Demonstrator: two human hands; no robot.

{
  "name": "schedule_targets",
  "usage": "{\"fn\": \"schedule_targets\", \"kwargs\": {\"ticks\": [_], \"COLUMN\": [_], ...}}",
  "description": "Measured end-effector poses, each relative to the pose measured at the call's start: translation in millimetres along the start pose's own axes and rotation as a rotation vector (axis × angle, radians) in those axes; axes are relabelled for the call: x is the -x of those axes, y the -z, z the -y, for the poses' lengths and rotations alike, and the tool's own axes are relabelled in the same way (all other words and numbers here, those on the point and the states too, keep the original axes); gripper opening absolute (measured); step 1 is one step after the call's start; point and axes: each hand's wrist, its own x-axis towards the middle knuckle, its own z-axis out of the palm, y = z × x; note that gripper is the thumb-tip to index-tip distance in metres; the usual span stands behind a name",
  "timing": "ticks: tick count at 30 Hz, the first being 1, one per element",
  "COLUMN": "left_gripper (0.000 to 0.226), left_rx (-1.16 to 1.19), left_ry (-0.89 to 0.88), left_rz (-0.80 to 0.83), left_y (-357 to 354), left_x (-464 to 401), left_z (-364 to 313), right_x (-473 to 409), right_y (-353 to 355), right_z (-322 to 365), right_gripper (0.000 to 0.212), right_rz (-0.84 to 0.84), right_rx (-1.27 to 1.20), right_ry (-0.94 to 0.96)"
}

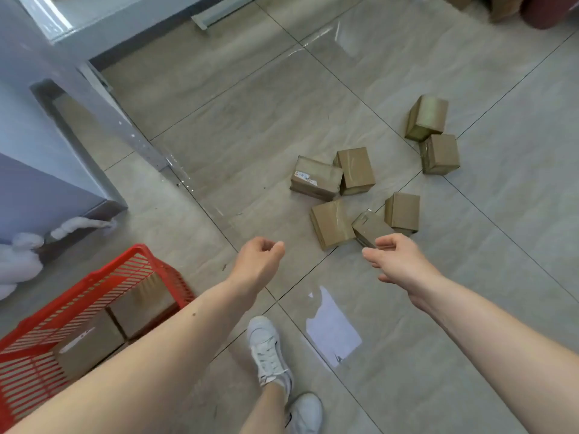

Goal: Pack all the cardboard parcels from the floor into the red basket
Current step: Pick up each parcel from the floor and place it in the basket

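Note:
Several brown cardboard parcels lie on the tiled floor at centre right; the nearest is a small tilted parcel (371, 227), with a flat taped parcel (331, 223) to its left. A labelled parcel (316, 177) lies farther back. The red basket (94, 278) stands at the lower left with a few parcels inside, partly hidden by my left forearm. My left hand (258, 263) hangs over bare floor with loosely curled fingers and holds nothing. My right hand (398, 261) reaches out just short of the tilted parcel, fingers relaxed, nothing in it.
A grey cabinet (47, 151) stands at the left with a white soft toy (22, 258) at its foot. A white paper sheet (332, 327) lies on the floor by my white shoes (266, 349). More boxes (501, 4) stand at the top right.

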Motion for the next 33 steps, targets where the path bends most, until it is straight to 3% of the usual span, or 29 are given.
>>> {"fn": "schedule_targets", "kwargs": {"ticks": [13, 21, 26, 33], "left_gripper": [0.028, 0.019, 0.046, 0.060], "left_rx": [-0.052, -0.039, -0.011, -0.082], "left_ry": [0.010, 0.049, 0.114, 0.106], "left_rz": [-0.042, -0.042, -0.031, 0.002], "left_y": [-2, -39, -72, -105], "left_x": [-111, -187, -242, -334], "left_z": [-119, -153, -144, -116], "right_x": [-120, -218, -282, -371], "right_y": [33, 34, 16, -43], "right_z": [101, 130, 122, 88], "right_gripper": [0.044, 0.052, 0.056, 0.061], "right_rz": [0.017, 0.086, 0.164, 0.200], "right_rx": [0.005, 0.164, 0.239, 0.219], "right_ry": [-0.016, -0.032, -0.056, -0.132]}}
